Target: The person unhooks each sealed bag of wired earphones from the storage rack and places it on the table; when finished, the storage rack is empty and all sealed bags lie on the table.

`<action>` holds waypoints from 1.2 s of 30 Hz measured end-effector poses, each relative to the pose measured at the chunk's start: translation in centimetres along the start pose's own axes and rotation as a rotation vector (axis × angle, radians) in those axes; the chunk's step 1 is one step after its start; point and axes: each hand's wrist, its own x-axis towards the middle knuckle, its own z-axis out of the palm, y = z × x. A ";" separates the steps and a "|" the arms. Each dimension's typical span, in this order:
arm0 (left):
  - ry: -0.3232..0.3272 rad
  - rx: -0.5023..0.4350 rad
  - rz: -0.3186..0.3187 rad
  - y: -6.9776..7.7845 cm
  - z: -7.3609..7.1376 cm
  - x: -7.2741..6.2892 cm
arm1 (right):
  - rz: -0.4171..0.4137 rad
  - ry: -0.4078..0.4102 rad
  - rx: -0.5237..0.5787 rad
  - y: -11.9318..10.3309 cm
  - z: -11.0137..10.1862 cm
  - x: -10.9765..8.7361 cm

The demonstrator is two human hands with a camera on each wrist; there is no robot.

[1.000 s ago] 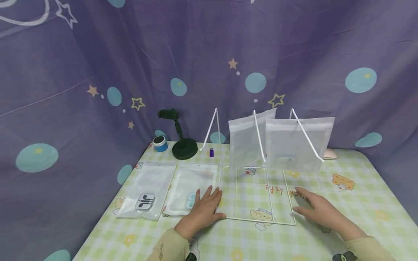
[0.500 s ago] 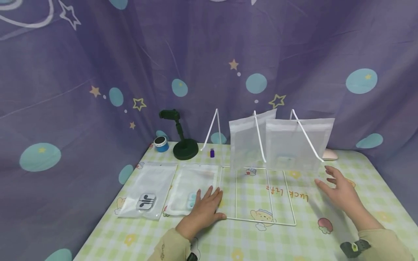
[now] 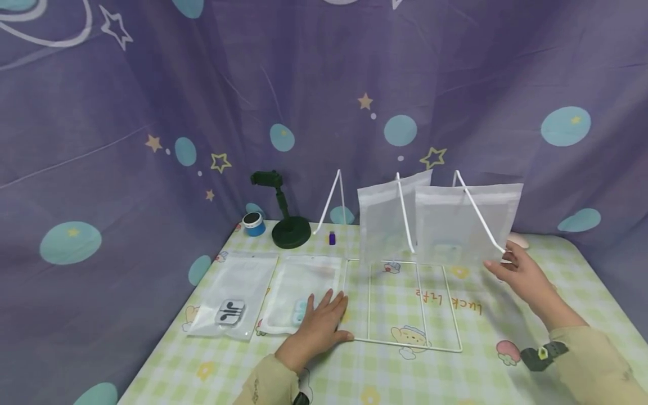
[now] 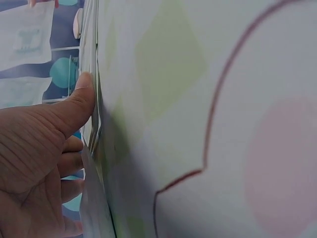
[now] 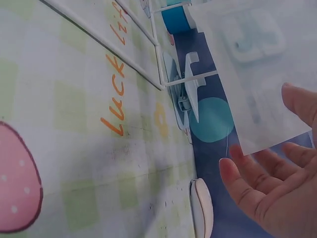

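A white wire rack (image 3: 407, 344) stands on the table. On its right arm hangs a frosted zip bag (image 3: 468, 225); another frosted bag (image 3: 387, 222) hangs on the middle arm. My right hand (image 3: 526, 281) is at the lower right corner of the right bag. In the right wrist view its fingers (image 5: 242, 191) extend behind the bag's edge, the thumb apart in front, and a white case shows through the bag. My left hand (image 3: 319, 332) lies spread at the rack's front left corner, over a flat bag (image 3: 304, 275) with a pale teal item inside.
A clear bag (image 3: 243, 281) holding an earphone case (image 3: 231, 312) lies at the left. Behind are a blue jar (image 3: 253, 225), a dark green stand (image 3: 291, 232) and a small purple bottle (image 3: 332, 238). A pale pink object (image 5: 202, 208) sits behind the right hand.
My right hand has moved from beside the rack's base, right and then away from me, up to the right hanging bag. My left hand has stayed in place.
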 end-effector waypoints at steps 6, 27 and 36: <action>-0.008 0.011 -0.005 0.0 -0.1 0.0 | -0.021 -0.012 0.077 0.2 0.3 0.3; -0.027 -0.014 -0.018 0.1 -0.2 -0.1 | -0.062 -0.094 0.310 0.7 0.8 -1.8; -0.027 -0.019 -0.017 0.2 -0.3 -0.2 | -0.112 -0.123 0.283 0.5 0.4 -3.9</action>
